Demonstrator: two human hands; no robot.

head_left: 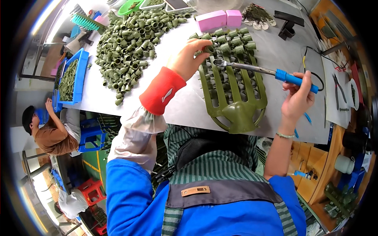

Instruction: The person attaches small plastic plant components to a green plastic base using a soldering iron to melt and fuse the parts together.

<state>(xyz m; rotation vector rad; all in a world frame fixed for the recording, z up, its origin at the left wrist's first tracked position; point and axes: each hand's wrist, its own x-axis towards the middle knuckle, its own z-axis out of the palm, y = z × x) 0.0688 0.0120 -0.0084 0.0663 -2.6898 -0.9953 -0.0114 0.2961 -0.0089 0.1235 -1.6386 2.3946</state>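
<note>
On the table in front of me lies an olive-green comb-shaped piece point(239, 115), with several long bars and a broad rounded base nearest me. Small green cup-shaped pieces point(236, 41) stand along the far part of its bars, and more show in the gaps between them. My left hand point(189, 57) pinches one such green cup point(209, 48) at the far left of the bars. In my right hand point(298, 98) is a blue-handled heating iron point(252, 67) with a metal shaft. Its spoon-like tip points left over the bars, close to the held cup.
A big heap of green cups point(128, 47) covers the table's left. Behind the comb are pink blocks point(212, 20), a soiled glove point(258, 16) and a black stand point(288, 26). Pliers point(339, 91) lie right. A blue tray point(80, 76) and a seated person point(55, 133) are far left.
</note>
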